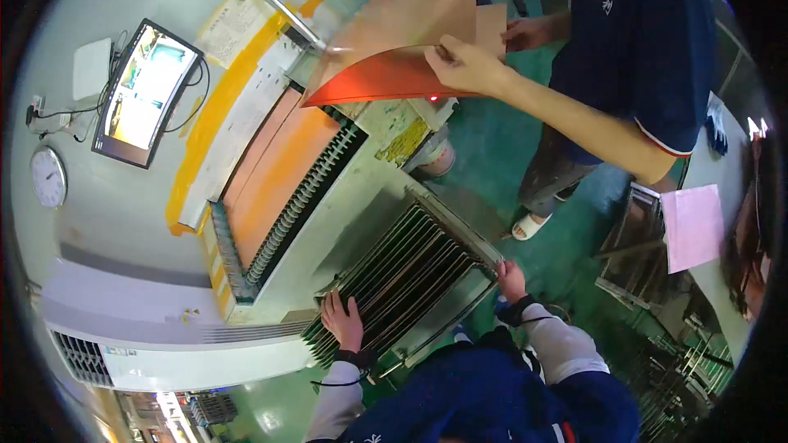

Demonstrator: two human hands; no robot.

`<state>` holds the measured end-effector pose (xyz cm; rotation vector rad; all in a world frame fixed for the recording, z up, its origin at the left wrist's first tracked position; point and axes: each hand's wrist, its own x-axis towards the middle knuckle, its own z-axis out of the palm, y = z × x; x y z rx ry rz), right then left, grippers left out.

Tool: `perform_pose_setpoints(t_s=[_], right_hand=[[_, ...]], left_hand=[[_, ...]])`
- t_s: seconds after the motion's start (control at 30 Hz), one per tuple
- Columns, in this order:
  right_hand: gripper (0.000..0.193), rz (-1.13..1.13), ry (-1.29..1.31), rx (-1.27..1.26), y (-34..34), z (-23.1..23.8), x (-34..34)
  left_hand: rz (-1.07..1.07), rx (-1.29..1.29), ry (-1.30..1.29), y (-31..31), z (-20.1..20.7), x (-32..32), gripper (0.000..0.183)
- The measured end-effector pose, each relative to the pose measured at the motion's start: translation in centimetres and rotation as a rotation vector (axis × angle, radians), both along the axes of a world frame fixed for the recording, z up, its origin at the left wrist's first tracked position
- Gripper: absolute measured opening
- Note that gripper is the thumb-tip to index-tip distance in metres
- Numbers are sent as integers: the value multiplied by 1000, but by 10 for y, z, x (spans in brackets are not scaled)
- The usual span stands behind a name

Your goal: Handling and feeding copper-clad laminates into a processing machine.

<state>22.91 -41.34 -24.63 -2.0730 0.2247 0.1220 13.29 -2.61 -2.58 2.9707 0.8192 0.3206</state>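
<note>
My left hand [341,321] lies with fingers spread on the left end of a slotted rack [410,262], its dark parallel dividers running side by side. At the rack's right corner, my right hand [510,280] is closed round the metal frame [468,234]. Whether thin sheets stand between the dividers is too dark to tell. Beyond the rack, a co-worker's hand [468,66] holds up a large, thin copper-coloured sheet [394,25], bent into a curve, with a bright orange lower face.
A roller machine [279,189] with a copper-coloured surface stands ahead on the left. The co-worker [632,57] stands at the far right. A screen [148,90] and a clock [48,176] are at left, above a white air conditioner [205,365]. A pink sheet [694,226] lies on the right-hand table.
</note>
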Motion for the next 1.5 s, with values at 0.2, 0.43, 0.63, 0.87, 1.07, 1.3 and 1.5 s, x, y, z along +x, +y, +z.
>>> perform_pose_setpoints(t_s=[0.2, 0.43, 0.63, 0.87, 1.07, 1.3, 1.5], right_hand=[[41, 17, 35, 4, -2, 4, 1], [44, 17, 65, 0, 5, 15, 3], [49, -8, 75, -3, 4, 3, 2], [55, 6, 108, 40, 5, 8, 3], [55, -12, 100, 45, 1, -7, 4], [56, -18, 82, 85, -3, -20, 8], [57, 54, 128, 70, -11, -27, 11]], left_hand=[[-5, 28, -7, 5, -4, 3, 58], [-11, -4, -29, 11, -1, 5, 60], [-8, -15, -31, 7, 3, 6, 62], [11, 10, -62, 7, 1, 3, 60], [-24, 3, -93, 4, 4, 7, 60], [-15, -13, -71, 3, 5, 10, 62], [5, -48, -62, 0, 8, 10, 62]])
